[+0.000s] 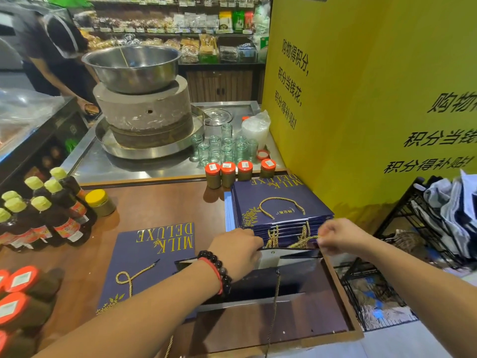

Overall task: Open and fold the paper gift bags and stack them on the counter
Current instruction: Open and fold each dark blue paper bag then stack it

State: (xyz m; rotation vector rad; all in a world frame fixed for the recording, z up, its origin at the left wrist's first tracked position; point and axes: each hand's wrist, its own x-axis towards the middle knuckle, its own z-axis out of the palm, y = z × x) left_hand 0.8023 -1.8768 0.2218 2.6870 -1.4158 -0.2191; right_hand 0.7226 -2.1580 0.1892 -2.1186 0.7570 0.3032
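Both hands work at the mouth of a half-opened navy gift bag lying on the brown table. The left hand, with a red cord and dark bead bracelet at the wrist, curls its fingers over the bag's far upper rim. The right hand pinches a gold rope handle at the same rim, its fingers bent tight around the cord. Just beyond both hands sits a stack of flat navy bags, the top one printed "MILK DELUXE" in gold, upside down from here. Left of the left hand lies a single flat bag with the same "MILK DELUXE" lettering and a loose gold cord. Past the stack stand four orange-lidded jars with white labels too small to read. Right of the right hand rises a yellow board with black Chinese lettering, including "购物得积分".
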